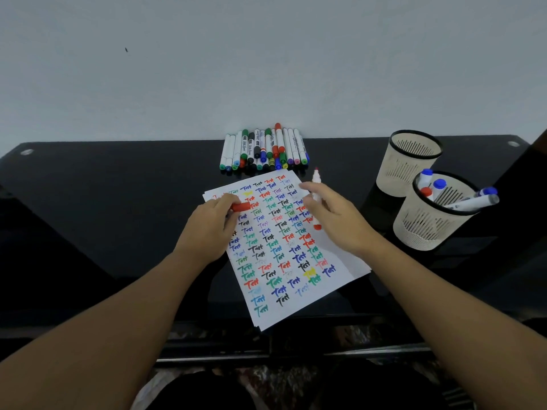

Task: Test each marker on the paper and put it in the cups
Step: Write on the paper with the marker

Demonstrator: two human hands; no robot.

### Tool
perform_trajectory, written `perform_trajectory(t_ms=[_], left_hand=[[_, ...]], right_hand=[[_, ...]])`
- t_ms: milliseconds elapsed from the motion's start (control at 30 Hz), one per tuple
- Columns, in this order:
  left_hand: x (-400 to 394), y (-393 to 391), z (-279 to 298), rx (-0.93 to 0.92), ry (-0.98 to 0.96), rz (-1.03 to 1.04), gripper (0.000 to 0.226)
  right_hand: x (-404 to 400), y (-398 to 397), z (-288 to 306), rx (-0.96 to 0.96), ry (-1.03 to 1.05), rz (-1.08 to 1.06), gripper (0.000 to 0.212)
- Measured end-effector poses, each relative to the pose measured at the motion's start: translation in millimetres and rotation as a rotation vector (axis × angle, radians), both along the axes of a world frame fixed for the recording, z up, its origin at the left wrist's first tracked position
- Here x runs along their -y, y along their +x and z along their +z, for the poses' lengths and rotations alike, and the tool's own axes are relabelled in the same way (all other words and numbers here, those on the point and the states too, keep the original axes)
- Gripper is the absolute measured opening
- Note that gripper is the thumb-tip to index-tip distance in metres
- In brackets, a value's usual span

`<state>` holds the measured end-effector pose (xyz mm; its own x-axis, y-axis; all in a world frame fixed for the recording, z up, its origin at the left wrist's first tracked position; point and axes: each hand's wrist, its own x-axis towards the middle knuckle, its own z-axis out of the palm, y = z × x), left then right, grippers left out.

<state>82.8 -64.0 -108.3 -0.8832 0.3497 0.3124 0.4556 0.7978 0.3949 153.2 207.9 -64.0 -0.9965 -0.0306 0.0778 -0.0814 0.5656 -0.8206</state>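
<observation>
Head view: uncapped red marker (316, 184), right hand (331, 217).

Both forearms are bare to the frame's lower edge, with no sleeves showing. The left hand (211, 229) and right hand (334, 220) wear no gloves.

"Test" in many colours across the paper (284, 247) (marker labels illegible)
</observation>
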Motion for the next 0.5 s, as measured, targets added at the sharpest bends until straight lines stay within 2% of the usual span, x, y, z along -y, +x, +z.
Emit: perform_trajectory(t_ms=[67,167,233,300,500], left_hand=[[-0.8,0.7,0.5,-0.008,-0.003,0.001,0.02],[0.0,1.8,0.8,-0.037,-0.002,0.003,0.021],[0.1,2.5,0.9,-0.059,-0.009,0.01,0.022],[-0.2,3.1,1.2,-0.07,-0.011,0.014,0.023],[-0.2,5.5,4.0,-0.067,-0.016,0.001,0.024]], right_hand=[[3.8,-7.1,2.2,-0.031,0.067,-0.008,0.042],[10.3,-15.8,3.3,0.051,0.191,0.063,0.058],[12.7,-21.2,2.1,0.039,0.377,0.061,0.042],[14.5,-24.8,2.1,0.019,0.479,0.059,0.026],[19.7,-29.2,-1.9,-0.064,0.487,0.093,0.024]])
